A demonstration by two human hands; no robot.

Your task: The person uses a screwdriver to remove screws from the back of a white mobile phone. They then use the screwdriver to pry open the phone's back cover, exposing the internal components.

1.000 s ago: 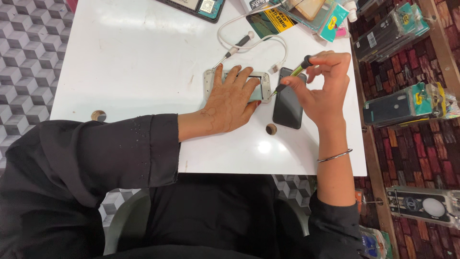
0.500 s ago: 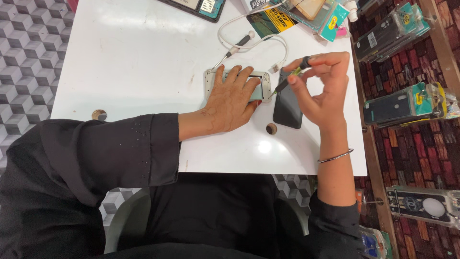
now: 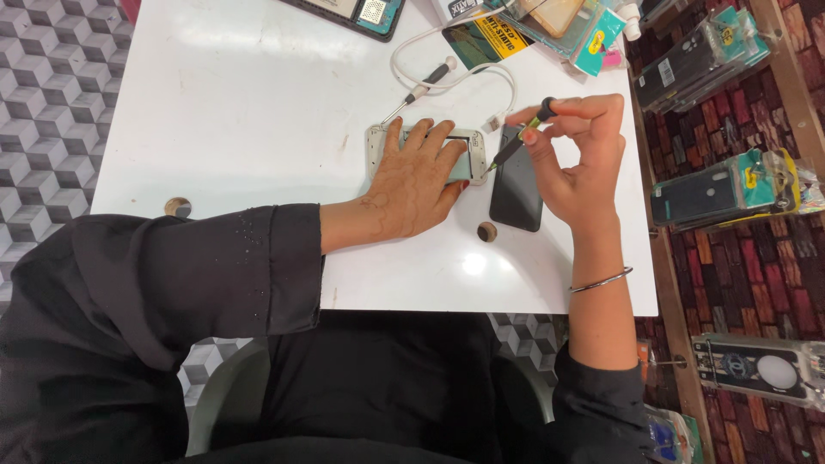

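My left hand [image 3: 418,179] lies flat, fingers spread, on an opened phone body [image 3: 473,149] with a pale frame on the white table [image 3: 258,103]. My right hand [image 3: 577,159] pinches a small screwdriver [image 3: 519,141] with a green and black handle; its tip rests at the right edge of the phone body. A black phone back panel [image 3: 516,193] lies just right of the phone body, under my right hand.
A second screwdriver [image 3: 418,90] and a white cable [image 3: 481,73] lie behind the phone. Packaged items [image 3: 550,21] crowd the far right corner. A small round disc [image 3: 487,231] sits near the black panel, another [image 3: 178,207] at the table's front left. Phone cases [image 3: 726,185] hang on the right.
My right hand has rolled the screwdriver between its fingers and lifted slightly. The left hand stays pressed on the phone body.
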